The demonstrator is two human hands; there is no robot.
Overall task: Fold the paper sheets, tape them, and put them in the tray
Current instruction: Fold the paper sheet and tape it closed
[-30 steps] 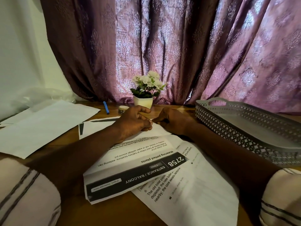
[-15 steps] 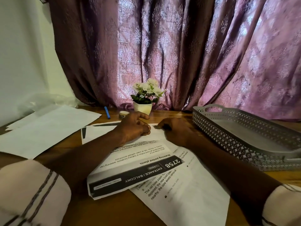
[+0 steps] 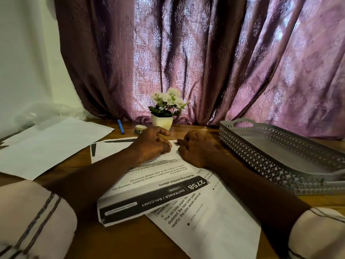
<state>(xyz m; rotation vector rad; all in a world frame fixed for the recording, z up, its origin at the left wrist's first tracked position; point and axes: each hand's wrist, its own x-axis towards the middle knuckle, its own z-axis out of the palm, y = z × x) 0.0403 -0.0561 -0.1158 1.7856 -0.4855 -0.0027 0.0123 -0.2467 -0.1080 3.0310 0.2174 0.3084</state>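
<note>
A printed sheet (image 3: 158,184), folded over with a black "2758" band facing me, lies in the middle of the wooden table. My left hand (image 3: 152,144) rests on its far edge with fingers curled against the paper. My right hand (image 3: 197,150) lies palm down just to the right and presses the same edge. A second printed sheet (image 3: 211,221) lies under it toward me, and a third (image 3: 110,148) shows at the far left. A small tape roll (image 3: 140,129) sits just beyond my left hand. The grey perforated tray (image 3: 276,152) stands at the right with nothing in it.
Blank white sheets (image 3: 52,144) are spread at the left. A blue pen (image 3: 120,126) and a white pot of flowers (image 3: 162,122) stand at the back, in front of a purple curtain. Crumpled clear plastic lies at the far left.
The camera has tilted up a little. My hands, close together at the sheet's far edge before, have drawn slightly apart and settled flat on the paper.
</note>
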